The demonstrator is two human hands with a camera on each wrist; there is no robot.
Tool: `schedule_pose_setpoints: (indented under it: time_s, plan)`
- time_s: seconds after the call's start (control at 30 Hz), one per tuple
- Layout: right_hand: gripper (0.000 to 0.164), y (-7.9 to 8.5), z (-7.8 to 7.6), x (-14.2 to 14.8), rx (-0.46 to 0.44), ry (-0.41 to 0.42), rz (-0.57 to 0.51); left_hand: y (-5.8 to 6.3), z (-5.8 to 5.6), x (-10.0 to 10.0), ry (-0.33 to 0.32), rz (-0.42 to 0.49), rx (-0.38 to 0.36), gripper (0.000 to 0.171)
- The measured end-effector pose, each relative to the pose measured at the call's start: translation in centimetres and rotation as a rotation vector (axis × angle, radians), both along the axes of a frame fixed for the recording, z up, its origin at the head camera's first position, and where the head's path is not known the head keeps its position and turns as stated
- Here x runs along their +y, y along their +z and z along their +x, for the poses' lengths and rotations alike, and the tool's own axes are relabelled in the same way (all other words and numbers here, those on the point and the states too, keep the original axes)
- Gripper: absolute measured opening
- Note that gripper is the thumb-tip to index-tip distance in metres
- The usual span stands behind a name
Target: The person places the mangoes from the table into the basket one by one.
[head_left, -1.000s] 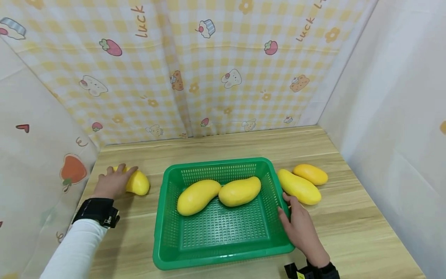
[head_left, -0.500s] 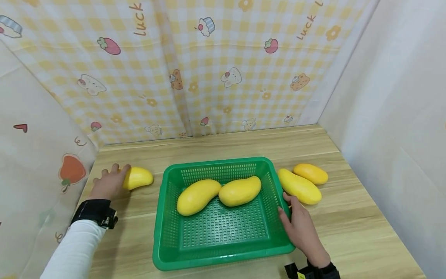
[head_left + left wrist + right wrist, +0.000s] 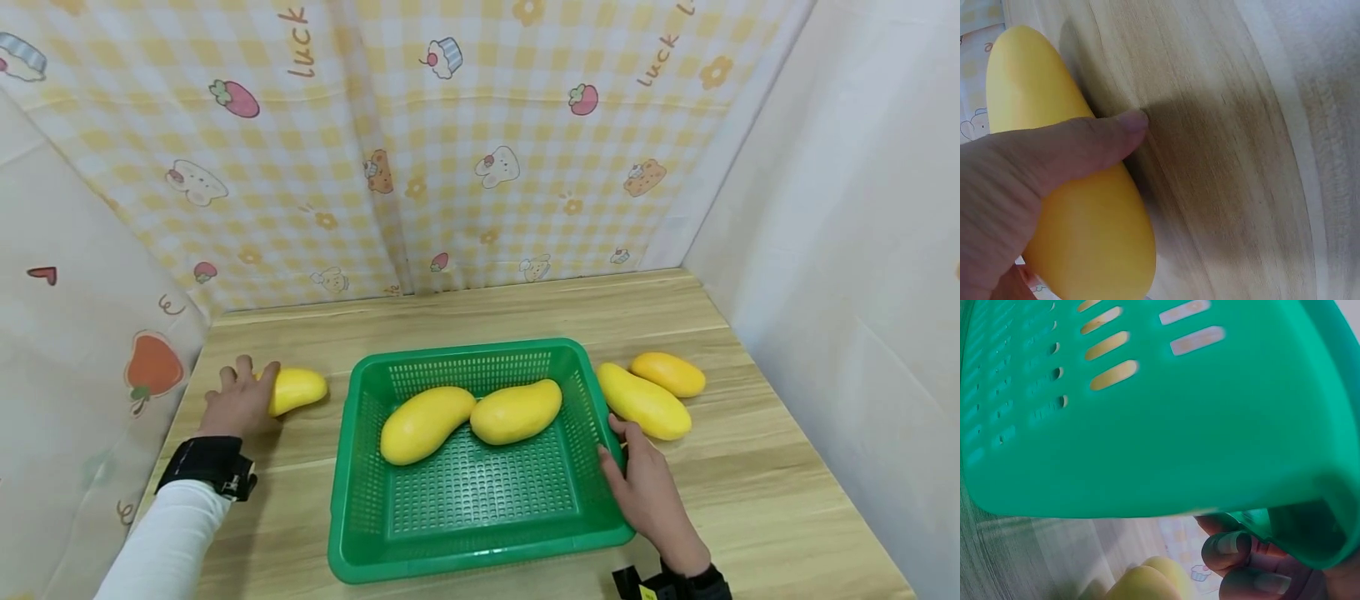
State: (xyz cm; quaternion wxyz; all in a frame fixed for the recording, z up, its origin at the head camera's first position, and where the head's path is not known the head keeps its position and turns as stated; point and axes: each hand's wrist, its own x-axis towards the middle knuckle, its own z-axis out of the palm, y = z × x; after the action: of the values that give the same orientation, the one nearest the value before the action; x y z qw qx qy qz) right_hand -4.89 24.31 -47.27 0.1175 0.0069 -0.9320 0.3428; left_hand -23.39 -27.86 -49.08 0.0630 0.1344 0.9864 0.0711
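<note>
At the table's left side my left hand (image 3: pixel 238 400) grips a yellow mango (image 3: pixel 298 390), whose rounded end points right toward the basket. In the left wrist view the thumb (image 3: pixel 1100 144) lies across the mango (image 3: pixel 1094 231), and a fingertip shows on its other side. My right hand (image 3: pixel 651 487) holds the right rim of a green plastic basket (image 3: pixel 480 557). From the right wrist view, curled fingers (image 3: pixel 1229 550) reach under that rim, beside the slotted wall (image 3: pixel 1135 450). Two mangoes lie inside the basket, one at left (image 3: pixel 423 425) and one at right (image 3: pixel 517 411).
Just right of the basket, a long mango (image 3: pixel 647 402) lies against a smaller, more orange one (image 3: pixel 669 374). The wooden table (image 3: pixel 757 467) is bordered by a checked cloth (image 3: pixel 450 208) at the back and pale cloths on both sides.
The mango at left has turned to lie more sideways, while my left hand shifted slightly left. Lately both have come a little nearer. The right hand and basket have stayed still.
</note>
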Motion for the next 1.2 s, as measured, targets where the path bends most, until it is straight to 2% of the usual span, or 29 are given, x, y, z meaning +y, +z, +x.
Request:
schedule_pose_setpoints:
  time_s: [0.3,0.47,0.6,0.8,0.9,1.2]
  plan:
    - [0.036,0.2,0.1,0.2,-0.023,-0.002,-0.024,-0.6,0.1,-0.1,-0.072,-0.117,0.2,0.083]
    - [0.037,0.2,0.1,0.3,-0.009,-0.013,-0.016,-0.8,0.1,0.1,-0.065,-0.128,0.259,0.074]
    - [0.038,0.1,0.0,0.2,-0.016,-0.001,-0.014,-0.7,0.5,0.1,-0.046,-0.127,0.251,0.074]
    - [0.037,0.0,-0.1,0.2,-0.021,0.003,-0.016,-0.3,0.6,0.1,0.002,-0.086,0.155,0.078]
    - [0.037,-0.1,-0.1,0.2,-0.016,0.007,-0.019,0.0,0.7,0.3,0.024,-0.073,0.138,0.079]
    - [0.038,0.1,-0.1,0.2,-0.023,0.009,-0.033,2.5,0.6,1.9,0.117,0.065,0.212,0.076]
